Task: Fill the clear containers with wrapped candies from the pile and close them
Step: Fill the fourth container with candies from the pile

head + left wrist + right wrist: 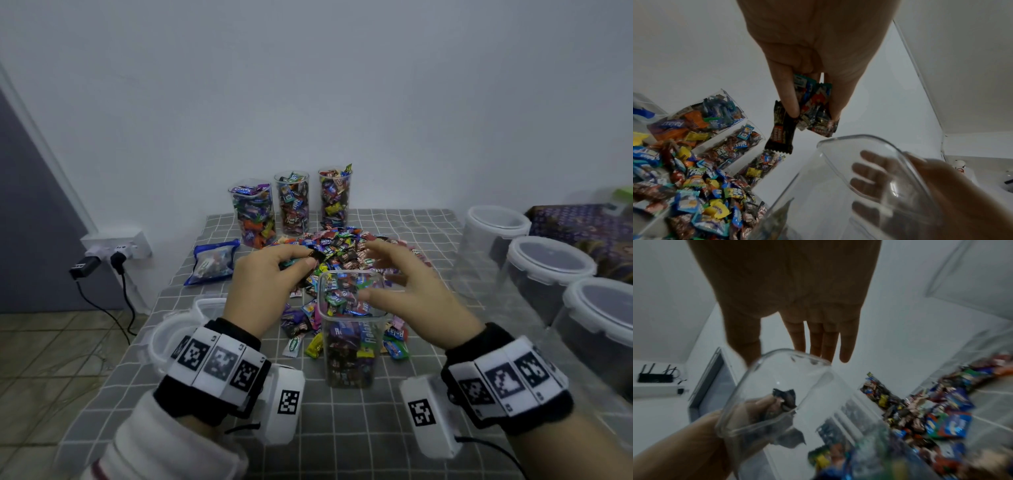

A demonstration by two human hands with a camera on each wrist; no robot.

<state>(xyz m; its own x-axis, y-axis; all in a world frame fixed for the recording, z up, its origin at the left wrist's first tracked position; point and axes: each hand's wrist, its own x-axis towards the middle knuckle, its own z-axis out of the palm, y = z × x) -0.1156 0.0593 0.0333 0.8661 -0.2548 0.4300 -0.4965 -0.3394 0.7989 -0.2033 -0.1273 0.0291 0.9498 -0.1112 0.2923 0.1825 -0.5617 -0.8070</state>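
Observation:
A clear square container, more than half full of wrapped candies, stands on the checked cloth in front of the candy pile. My left hand hovers just left of its rim, pinching a bunch of wrapped candies between thumb and fingers; a dark wrapper dangles from them. My right hand is open, fingers spread, beside the container's right rim and holds nothing. Three tall clear containers full of candies stand uncovered at the back by the wall.
Three large lidded clear tubs line the right side of the table. White lids lie under my left wrist. A blue zip pouch lies left of the pile. A wall socket with plugs is off the table's left edge.

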